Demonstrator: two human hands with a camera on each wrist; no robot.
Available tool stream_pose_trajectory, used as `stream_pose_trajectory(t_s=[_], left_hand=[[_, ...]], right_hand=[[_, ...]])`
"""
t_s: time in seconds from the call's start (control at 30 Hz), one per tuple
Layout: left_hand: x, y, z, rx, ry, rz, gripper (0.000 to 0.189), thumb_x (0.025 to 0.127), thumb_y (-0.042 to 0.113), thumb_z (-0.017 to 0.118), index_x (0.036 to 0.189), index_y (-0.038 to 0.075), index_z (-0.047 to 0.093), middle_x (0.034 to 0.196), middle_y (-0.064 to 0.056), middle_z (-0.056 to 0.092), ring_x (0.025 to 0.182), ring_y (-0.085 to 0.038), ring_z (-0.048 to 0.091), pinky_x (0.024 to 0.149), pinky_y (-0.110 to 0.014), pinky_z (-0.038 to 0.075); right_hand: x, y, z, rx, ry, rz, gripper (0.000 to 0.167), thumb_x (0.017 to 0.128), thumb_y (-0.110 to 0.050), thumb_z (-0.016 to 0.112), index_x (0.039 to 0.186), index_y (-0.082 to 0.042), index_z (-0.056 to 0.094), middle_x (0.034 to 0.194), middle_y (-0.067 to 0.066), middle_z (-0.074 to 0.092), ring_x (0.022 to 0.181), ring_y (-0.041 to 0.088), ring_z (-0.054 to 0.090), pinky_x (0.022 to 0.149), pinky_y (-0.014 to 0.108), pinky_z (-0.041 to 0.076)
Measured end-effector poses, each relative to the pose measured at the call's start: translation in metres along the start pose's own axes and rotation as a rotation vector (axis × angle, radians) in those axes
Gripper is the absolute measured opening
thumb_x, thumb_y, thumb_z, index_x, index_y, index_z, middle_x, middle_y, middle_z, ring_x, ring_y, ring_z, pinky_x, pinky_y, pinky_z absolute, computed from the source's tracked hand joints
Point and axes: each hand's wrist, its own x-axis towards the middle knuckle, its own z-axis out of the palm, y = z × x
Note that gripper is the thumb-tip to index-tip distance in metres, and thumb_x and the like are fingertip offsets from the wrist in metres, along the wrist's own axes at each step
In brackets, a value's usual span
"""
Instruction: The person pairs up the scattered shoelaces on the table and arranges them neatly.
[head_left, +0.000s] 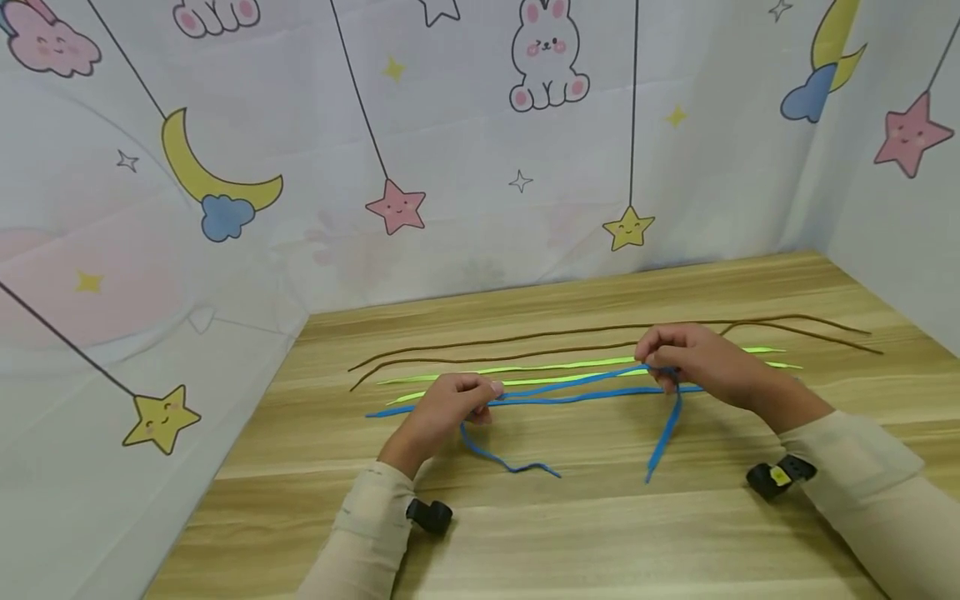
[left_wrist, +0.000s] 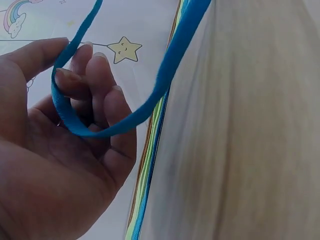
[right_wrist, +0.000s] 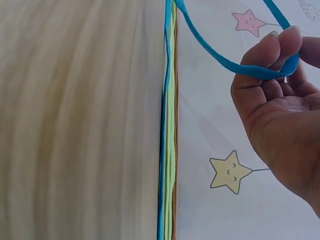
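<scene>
A flat blue shoelace (head_left: 663, 437) is stretched between the two hands, raised a little off the table. My left hand (head_left: 450, 404) pinches it on the left, and a loose tail hangs from there with its end curving to the right. On the other side my right hand (head_left: 701, 362) pinches the lace too, its short tail dropping below the fingers. In the left wrist view the lace (left_wrist: 167, 70) loops across the curled fingers; in the right wrist view the lace (right_wrist: 210, 49) runs over the fingertips. A second blue shoelace (head_left: 570, 400) lies straight on the table just beneath.
Two yellow-green shoelaces (head_left: 540, 367) lie side by side behind the blue one. Farther back, two brown laces (head_left: 540, 335) run across the wooden table (head_left: 525, 542), their right ends bending. A white printed cloth (head_left: 465, 125) walls in the back and sides.
</scene>
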Motion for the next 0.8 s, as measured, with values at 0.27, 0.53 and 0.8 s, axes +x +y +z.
stream_pose_trajectory(t_s=[0.27,0.53,0.8], left_hand=[[0.001,-0.001,-0.001,0.051,-0.014,0.015,0.050,0.097,0.044,0.065,0.084,-0.005,0.065,0.102,-0.018,0.067,0.076,-0.025,0.059,0.082,-0.038,0.051],[0.000,-0.001,-0.004,0.040,-0.006,0.024,0.052,0.097,0.042,0.066,0.082,-0.007,0.065,0.086,-0.020,0.064,0.078,-0.029,0.060,0.083,-0.040,0.052],[-0.002,-0.004,-0.010,-0.039,-0.028,0.018,0.047,0.098,0.042,0.065,0.076,0.001,0.056,0.076,-0.005,0.048,0.075,-0.022,0.057,0.080,-0.041,0.054]], right_hand=[[-0.001,-0.001,-0.001,0.017,0.027,-0.024,0.024,0.107,-0.012,0.048,0.111,0.011,0.055,0.086,0.013,0.054,0.066,0.024,0.054,0.067,0.041,0.052],[0.001,-0.002,-0.001,0.027,0.034,-0.014,0.028,0.107,-0.013,0.049,0.113,0.014,0.052,0.084,0.012,0.053,0.067,0.023,0.053,0.065,0.040,0.052],[0.001,0.003,-0.002,-0.001,0.004,0.001,0.027,0.105,-0.019,0.055,0.113,0.007,0.056,0.078,0.009,0.054,0.066,0.023,0.054,0.067,0.043,0.052]])
